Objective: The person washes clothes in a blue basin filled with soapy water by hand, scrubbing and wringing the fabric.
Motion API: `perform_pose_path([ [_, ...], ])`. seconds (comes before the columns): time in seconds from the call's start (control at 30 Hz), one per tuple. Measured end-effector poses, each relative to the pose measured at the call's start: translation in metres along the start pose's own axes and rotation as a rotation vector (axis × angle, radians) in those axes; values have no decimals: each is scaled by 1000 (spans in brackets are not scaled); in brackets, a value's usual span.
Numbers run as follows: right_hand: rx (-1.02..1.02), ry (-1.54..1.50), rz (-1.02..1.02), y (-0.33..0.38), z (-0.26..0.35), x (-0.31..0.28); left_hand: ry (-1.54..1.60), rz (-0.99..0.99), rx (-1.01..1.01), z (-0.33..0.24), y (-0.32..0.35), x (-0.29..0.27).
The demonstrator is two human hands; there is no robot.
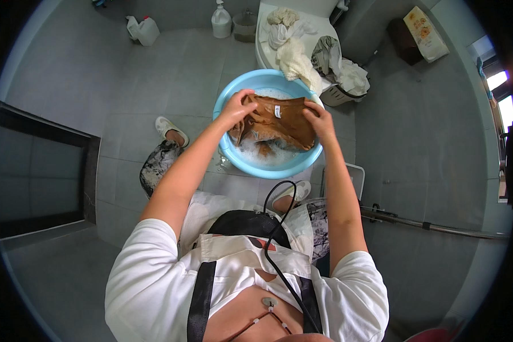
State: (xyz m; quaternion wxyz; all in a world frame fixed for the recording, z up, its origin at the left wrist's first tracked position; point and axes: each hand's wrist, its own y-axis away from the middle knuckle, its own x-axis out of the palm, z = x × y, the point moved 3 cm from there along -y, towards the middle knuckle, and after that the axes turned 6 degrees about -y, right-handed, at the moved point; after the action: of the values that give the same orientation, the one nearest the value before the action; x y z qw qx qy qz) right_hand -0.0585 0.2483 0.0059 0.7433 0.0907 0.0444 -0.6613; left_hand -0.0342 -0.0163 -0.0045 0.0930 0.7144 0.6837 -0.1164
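Note:
A brown garment (288, 121) with a small white label is stretched between my two hands over a light blue basin (223, 98). My left hand (237, 108) is closed on its left upper edge, and my right hand (319, 119) pinches the right upper corner. The lower part of the cloth hangs into soapy water (268, 157) with white foam, so its full shape is hidden. Cream knitted cloth (295, 61) drapes down onto the basin's far rim.
Behind the basin stands a white toilet (263, 43) with piled clothes on its lid. Beside it is a basket (337, 97) of laundry. A white pump bottle (221, 23) and a white jug (145, 31) stand by the far wall. A metal rail (439, 227) runs at right.

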Motion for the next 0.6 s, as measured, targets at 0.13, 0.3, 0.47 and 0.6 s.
perform_pose_path([
  [0.13,17,690,27,-4,-22,38,-470,-62,-64,29,-3,31],
  [0.3,170,828,-18,-4,-61,61,-630,-78,-280,61,6,52],
  [0.47,371,790,79,-9,-72,66,-738,30,-381,85,0,65],
  [0.6,363,752,105,-11,-78,61,-767,4,-361,69,1,64],
])
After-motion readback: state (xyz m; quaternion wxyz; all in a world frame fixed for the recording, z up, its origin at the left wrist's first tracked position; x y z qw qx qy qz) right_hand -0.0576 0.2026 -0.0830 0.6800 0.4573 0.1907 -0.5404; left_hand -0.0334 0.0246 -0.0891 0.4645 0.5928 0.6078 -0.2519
